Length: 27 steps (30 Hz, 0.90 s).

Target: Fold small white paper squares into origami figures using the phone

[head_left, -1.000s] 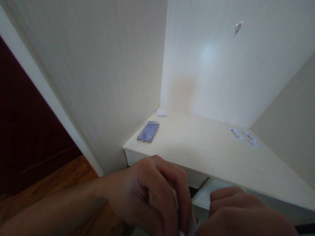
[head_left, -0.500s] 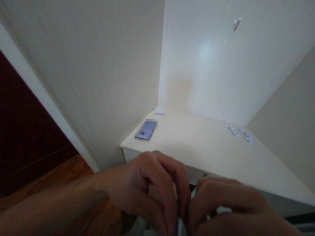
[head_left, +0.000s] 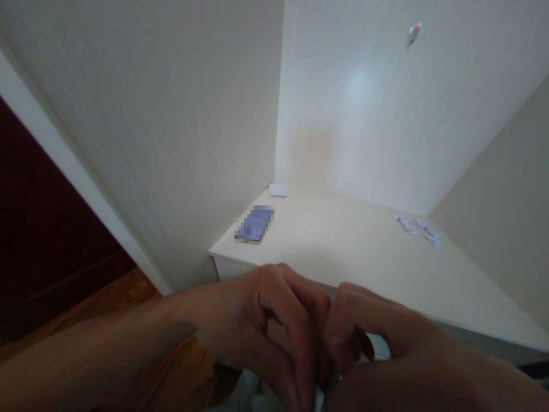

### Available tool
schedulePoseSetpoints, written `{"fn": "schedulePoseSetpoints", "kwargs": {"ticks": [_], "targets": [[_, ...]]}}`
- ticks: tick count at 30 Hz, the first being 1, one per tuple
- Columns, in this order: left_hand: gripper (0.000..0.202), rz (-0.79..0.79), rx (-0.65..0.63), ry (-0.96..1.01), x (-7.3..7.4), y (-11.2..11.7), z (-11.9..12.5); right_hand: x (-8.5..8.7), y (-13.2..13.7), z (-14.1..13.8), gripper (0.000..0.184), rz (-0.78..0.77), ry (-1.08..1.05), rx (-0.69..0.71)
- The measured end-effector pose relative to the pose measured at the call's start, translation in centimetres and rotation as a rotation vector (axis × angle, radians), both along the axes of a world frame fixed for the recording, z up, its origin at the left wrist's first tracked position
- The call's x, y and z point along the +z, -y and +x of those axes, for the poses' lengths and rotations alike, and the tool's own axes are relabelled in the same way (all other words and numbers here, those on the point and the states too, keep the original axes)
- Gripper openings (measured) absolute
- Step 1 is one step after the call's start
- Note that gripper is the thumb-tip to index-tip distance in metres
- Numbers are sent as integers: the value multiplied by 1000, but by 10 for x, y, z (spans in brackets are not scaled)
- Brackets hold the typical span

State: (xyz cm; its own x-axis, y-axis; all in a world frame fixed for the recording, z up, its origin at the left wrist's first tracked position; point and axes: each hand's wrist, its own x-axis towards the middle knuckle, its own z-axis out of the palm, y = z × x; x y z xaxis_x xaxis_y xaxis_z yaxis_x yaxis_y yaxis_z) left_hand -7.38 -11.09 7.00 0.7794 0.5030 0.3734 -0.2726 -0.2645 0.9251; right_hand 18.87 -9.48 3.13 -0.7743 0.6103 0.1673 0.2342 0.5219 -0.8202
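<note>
My left hand (head_left: pixel 278 320) is at the lower middle, fingers bent down and pinched together near the bottom edge. By its fingertips shows the edge of a small white piece (head_left: pixel 318 399), too little of it visible to name. Close against it on the right is my right hand (head_left: pixel 386 337), its fingers curled and thumb bent inward. What its fingertips hold is hidden behind the hand. Pale cloth (head_left: pixel 251 395) appears below the hands.
A white desk top (head_left: pixel 334 246) stretches ahead, walled at back and sides. On it lie a phone (head_left: pixel 256 224), partly pixelated, a small white card (head_left: pixel 278 190) in the corner, and several crumpled white bits (head_left: pixel 418 228) at right. Wooden floor (head_left: pixel 141 292) shows at lower left.
My right hand has risen and turned, its knuckles now higher beside the left hand. My left hand has shifted slightly right. The things on the desk stay put.
</note>
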Motion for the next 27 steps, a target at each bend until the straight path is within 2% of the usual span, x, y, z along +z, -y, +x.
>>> {"fn": "schedulePoseSetpoints", "kwargs": {"ticks": [4, 7, 12, 17, 23, 27], "targets": [[13, 6, 70, 11, 1, -4, -5, 40, 20, -8, 19, 10, -44, 72], [9, 4, 124, 11, 5, -6, -5, 54, 31, -22, 20, 22, -168, 106], [14, -50, 248, 12, 15, -2, 1, 41, 25, -33, 28, 89, -446, 6], [11, -80, 358, -2, 24, 5, 5, 36, 21, -32, 15, -50, -519, -61], [8, -138, 315, -118, 31, 7, 5, 28, 18, -32, 13, -250, -619, 12], [9, -140, 303, -138, 30, 1, 4, 24, 17, -32, 13, -358, -633, -14]]}}
